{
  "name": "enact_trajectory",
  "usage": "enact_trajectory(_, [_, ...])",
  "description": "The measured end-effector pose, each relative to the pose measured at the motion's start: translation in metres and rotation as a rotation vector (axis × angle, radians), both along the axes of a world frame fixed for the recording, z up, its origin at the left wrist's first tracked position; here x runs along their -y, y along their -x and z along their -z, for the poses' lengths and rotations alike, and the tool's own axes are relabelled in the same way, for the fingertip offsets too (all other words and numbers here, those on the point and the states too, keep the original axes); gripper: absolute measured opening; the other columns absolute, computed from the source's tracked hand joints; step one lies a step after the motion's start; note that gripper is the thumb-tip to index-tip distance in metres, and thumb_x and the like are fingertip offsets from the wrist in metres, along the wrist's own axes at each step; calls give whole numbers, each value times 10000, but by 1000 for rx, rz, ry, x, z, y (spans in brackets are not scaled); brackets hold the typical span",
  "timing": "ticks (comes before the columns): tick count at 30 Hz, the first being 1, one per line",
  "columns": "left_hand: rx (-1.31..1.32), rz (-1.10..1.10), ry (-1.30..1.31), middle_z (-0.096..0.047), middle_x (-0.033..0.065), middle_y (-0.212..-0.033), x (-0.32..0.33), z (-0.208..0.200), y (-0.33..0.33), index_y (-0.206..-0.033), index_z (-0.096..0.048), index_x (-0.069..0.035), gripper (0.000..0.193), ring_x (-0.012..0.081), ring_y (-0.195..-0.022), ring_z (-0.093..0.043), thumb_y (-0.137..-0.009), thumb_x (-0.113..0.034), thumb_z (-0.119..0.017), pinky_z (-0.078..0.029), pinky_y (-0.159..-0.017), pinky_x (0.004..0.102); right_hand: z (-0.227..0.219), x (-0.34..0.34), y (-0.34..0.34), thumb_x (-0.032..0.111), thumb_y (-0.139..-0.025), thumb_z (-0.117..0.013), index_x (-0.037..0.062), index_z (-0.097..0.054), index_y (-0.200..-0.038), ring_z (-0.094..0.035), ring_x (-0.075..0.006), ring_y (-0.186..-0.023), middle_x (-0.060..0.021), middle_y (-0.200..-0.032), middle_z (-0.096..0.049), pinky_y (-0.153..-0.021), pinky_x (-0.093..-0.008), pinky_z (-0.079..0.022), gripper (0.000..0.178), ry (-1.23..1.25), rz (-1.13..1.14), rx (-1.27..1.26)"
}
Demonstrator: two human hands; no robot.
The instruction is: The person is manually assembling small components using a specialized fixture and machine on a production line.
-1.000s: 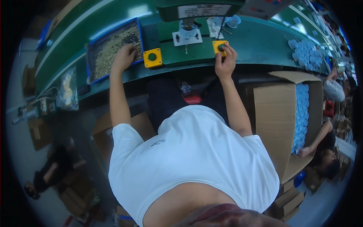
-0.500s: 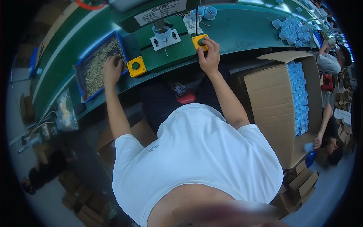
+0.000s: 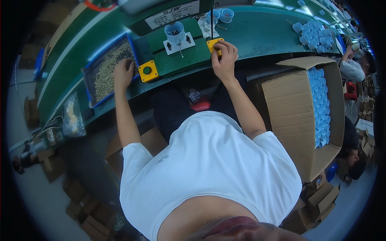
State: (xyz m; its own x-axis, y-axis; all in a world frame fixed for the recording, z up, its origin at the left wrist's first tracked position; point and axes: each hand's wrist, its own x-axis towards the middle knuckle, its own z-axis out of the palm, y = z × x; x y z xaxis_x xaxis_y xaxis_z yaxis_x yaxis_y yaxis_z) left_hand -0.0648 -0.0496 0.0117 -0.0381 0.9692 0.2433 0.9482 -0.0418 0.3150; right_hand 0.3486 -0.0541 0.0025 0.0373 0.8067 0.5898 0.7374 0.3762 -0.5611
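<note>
My left hand (image 3: 123, 74) is over the right side of a blue-rimmed tray (image 3: 91, 103) of small pale metal-looking parts (image 3: 105, 76). Its fingers are curled together; what they pinch, if anything, is hidden. My right hand (image 3: 225, 61) lies over a yellow push-button box (image 3: 211, 45), its fingers bent around the top and covering the button. Between my hands a light-blue cup (image 3: 175, 37) stands upright on a white fixture plate (image 3: 185, 47) under the green press machine (image 3: 138, 20). Dark bits show inside the cup, and a short pale wire hangs from it.
A second yellow button box (image 3: 147, 71) stands beside the tray. Two light-blue cups (image 3: 226, 16) sit past my right hand; more cups (image 3: 315, 35) are heaped farther right. A cardboard box (image 3: 289, 120) of stacked cups stands at my right. Other people are at the right edge.
The press ram has risen out of the cup, leaving its inside visible. My right fingers have slid further over the button box. My left hand stays at the tray with its fingers curled.
</note>
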Motion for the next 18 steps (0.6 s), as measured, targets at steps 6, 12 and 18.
enact_trajectory(6, [173, -63, 132, -718, 176, -927, 1, -2, 2, -1033, -705, -37, 210, 364, -904, -674, -933, -220, -676, -527, -820, 473, -52, -2, 30, 183, -867, -733, 58, -619, -1233, -539, -362, -1219, -130, -1294, -619, -1067, -457, -387, 403, -111, -171, 39])
enact_trajectory(12, [188, -4, 110, -707, 153, -875, -1, -2, 1, -1046, -688, -10, 189, 279, -766, -681, -971, -179, -651, -530, -721, 387, -86, -27, 78, 320, -838, -820, 1, -570, -1348, -608, -350, -1165, -149, -1236, -659, -979, -432, -485, 651, 173, -345, -211])
enact_trajectory(18, [220, -30, 101, -706, 166, -871, 2, -2, -2, -1046, -701, -10, 213, 306, -784, -683, -952, -197, -662, -530, -730, 410, -74, -40, 76, 354, -810, -860, -4, -560, -1356, -651, -305, -1110, -166, -1227, -662, -930, -406, -528, 718, 201, -374, -372])
